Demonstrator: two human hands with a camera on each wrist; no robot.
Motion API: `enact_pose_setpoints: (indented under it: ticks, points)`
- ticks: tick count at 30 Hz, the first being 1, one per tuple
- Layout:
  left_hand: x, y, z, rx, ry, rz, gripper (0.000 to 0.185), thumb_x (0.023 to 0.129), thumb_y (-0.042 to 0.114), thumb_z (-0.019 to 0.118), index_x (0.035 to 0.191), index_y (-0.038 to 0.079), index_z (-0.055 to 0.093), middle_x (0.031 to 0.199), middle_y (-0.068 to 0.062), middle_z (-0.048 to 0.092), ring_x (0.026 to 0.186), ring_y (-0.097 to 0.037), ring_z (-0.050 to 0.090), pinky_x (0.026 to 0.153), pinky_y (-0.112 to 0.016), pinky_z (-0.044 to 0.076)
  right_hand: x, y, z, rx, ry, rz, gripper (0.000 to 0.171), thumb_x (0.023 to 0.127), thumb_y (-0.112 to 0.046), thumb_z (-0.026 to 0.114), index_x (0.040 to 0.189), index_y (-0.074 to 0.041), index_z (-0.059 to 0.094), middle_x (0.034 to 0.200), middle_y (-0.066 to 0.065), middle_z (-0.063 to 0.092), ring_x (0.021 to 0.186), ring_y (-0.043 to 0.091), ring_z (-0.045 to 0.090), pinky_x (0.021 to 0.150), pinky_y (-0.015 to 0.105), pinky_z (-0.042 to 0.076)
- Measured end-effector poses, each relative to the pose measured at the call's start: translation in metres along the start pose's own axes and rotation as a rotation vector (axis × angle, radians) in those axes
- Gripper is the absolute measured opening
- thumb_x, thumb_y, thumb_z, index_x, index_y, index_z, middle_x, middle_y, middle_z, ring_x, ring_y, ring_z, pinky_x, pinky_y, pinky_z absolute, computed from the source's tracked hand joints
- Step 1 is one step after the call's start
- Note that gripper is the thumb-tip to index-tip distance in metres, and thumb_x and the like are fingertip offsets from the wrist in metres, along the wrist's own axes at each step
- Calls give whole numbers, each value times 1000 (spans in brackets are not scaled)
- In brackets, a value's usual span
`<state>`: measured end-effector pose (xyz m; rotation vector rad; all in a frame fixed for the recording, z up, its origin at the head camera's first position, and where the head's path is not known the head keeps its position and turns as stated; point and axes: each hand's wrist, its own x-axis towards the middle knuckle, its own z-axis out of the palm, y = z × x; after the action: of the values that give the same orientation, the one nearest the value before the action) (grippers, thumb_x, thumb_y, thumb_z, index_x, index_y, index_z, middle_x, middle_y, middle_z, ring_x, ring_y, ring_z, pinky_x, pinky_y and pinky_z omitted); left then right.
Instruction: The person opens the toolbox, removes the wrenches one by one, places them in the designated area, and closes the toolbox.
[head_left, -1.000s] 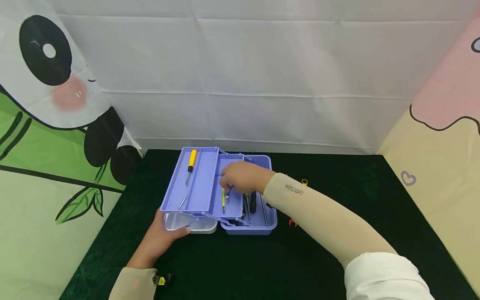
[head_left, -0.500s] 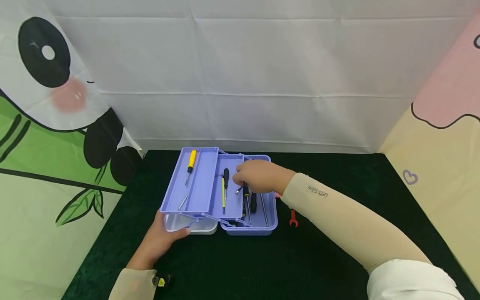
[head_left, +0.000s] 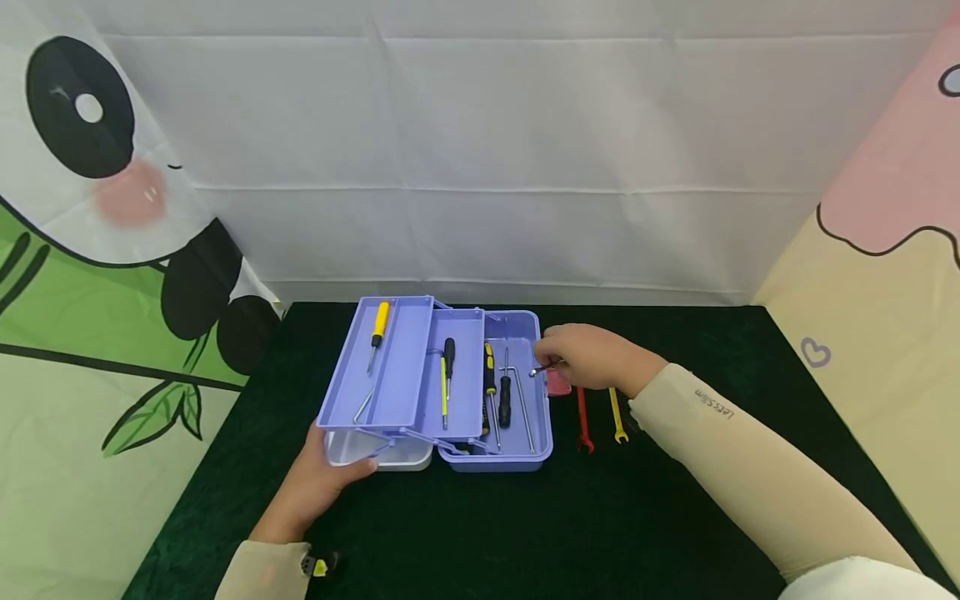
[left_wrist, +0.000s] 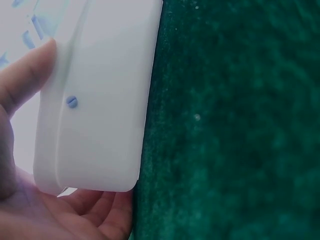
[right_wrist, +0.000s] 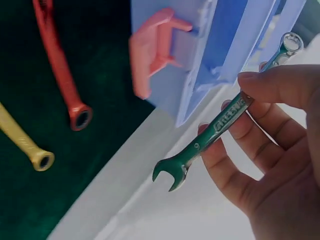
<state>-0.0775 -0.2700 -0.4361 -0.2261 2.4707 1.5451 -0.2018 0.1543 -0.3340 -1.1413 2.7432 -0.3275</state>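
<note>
As the head view shows, the left grip (head_left: 315, 477) holds the white lid (head_left: 405, 454) at the toolbox's (head_left: 495, 467) left, and the right grip (head_left: 592, 357) pinches a wrench (head_left: 534, 372) by the toolbox's right rim. The left wrist view shows a thumb (left_wrist: 35, 69) on the lid; the right, the wrench near the toolbox's pink latch (right_wrist: 142, 57).

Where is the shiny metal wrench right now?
In the head view, the shiny metal wrench is pinched in the right hand by the right rim of the purple toolbox, near the pink latch and left of the red wrench.
</note>
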Motion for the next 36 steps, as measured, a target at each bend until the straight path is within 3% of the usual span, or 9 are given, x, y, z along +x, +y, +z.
enact_pose_setpoints:
  ticks: [6,17,27,31,36]
  points:
    - [0,-1,0,4,4,10,127,83,40,88,166,24,-7,169,-20,11,149,-48,22,117,-72,14,-29,17,9,96,67,67,17,96,-2,65,100,-17,71,92,-7,57,80,14,53,74,32,51]
    - [-1,-1,1,-11,2,29,125,84,38,87,166,23,-6,169,-20,11,147,-47,25,116,-72,15,-84,27,33,217,172,157,18,96,-4,70,104,-21,69,96,-7,61,84,12,56,79,36,54]
    - [-3,1,1,-1,2,-3,126,83,42,87,166,24,-7,169,-20,13,147,-47,27,117,-71,16,-116,53,57,444,305,267,17,99,-6,68,113,-16,67,102,-3,64,93,19,59,83,43,56]
    - [-3,2,0,-7,7,-2,126,83,42,87,166,24,-7,169,-19,13,147,-46,27,117,-70,16,-122,63,58,622,336,333,13,101,-11,66,114,-13,64,105,5,64,94,23,61,79,36,56]
    - [-4,3,-1,-13,7,2,125,84,41,87,166,24,-6,169,-18,13,146,-45,28,117,-70,16,-128,72,57,935,394,355,22,103,-11,64,118,3,55,105,14,60,91,22,64,78,31,59]
